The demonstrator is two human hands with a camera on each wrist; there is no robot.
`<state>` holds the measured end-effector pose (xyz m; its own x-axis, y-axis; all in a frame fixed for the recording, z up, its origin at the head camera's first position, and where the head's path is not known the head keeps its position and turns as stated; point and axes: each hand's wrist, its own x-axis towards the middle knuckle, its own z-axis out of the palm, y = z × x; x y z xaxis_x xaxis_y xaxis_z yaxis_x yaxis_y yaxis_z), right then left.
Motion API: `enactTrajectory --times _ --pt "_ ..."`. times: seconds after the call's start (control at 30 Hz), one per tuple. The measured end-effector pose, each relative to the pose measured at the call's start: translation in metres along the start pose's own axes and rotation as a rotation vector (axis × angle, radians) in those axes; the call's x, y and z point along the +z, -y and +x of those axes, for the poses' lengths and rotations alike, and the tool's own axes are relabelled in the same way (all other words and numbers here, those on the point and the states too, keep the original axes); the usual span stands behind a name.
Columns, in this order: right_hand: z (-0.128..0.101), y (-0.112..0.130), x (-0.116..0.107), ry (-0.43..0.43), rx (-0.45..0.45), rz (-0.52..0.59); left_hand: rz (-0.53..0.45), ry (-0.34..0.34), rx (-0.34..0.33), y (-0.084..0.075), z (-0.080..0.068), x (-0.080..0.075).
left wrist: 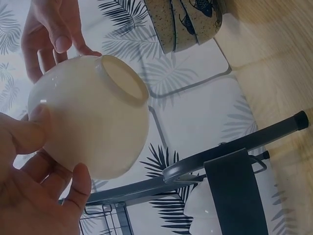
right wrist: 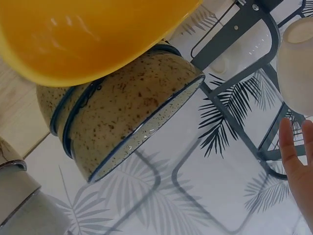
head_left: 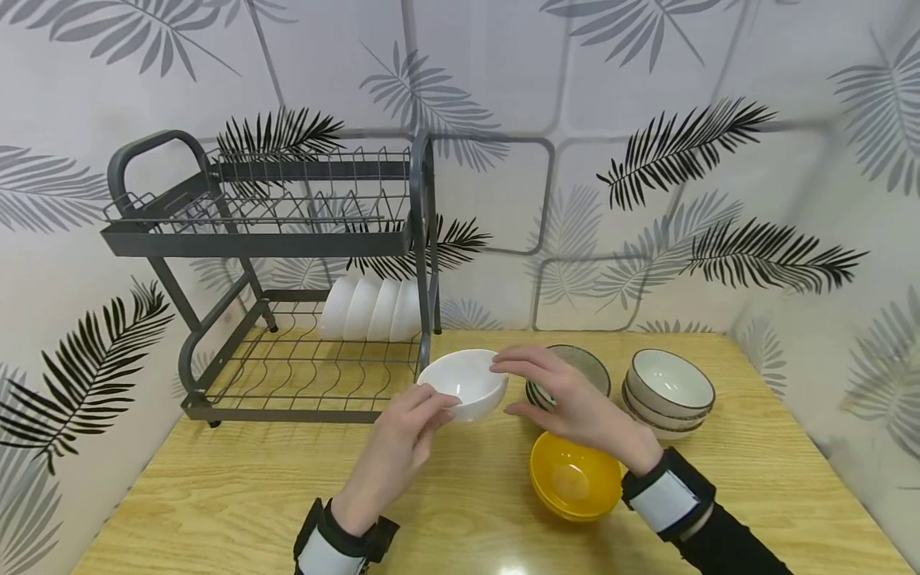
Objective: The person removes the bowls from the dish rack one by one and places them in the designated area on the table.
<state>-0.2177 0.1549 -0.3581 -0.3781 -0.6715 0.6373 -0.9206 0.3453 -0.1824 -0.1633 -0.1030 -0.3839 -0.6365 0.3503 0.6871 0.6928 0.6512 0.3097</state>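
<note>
Two hands meet at a glossy white bowl, held just above the wooden table in front of the dish rack. The left hand pinches its near rim between thumb and curled fingers; the right hand touches the far rim with its fingers spread and nearly straight. Only the left wrist view shows the bowl's round underside and foot ring (tilted toward that camera). At 3 o'clock of the right hand stands a speckled bowl stack, its fish pattern visible only from the left wrist view. A yellow bowl sits at 6 o'clock, partly hidden by the wrist. More white bowls stand on edge in the rack's lower tier.
</note>
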Motion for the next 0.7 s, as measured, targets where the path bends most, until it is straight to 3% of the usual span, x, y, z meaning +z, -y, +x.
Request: enactTrajectory --times 0.2,0.4,0.7 --pt "0.006 0.004 0.006 0.045 -0.055 -0.032 0.012 0.015 0.049 0.003 -0.001 -0.003" --pt "0.005 0.006 0.01 0.059 -0.113 -0.131 0.008 0.061 0.056 0.005 -0.001 -0.006" --pt "-0.005 0.008 0.007 0.07 -0.104 -0.186 -0.089 0.148 -0.06 0.007 -0.003 -0.008"
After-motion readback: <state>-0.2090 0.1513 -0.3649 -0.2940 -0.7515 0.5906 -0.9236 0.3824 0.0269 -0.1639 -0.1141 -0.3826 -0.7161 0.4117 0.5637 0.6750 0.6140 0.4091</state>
